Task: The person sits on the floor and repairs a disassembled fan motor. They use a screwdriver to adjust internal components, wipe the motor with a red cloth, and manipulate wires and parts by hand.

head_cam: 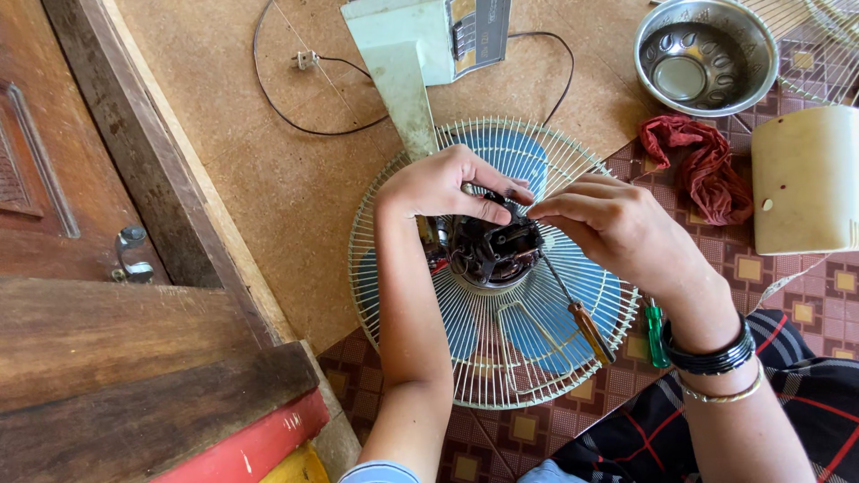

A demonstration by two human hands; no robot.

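Right, fan motor (490, 250) sits bare at hub of wire guard (488, 349), directly under your fingers. Looks dense, rigid, greasy; windings and thin wires likely fragile, so hold by metal casing, not coils. Left hand (443, 183) arches over top, thumb and fingers pinching motor's upper edge. Right hand (617, 224) bent at wrist, fingertips pressed together on something small at motor's right side. Screwdriver (577, 313) lies on guard below right fingers.
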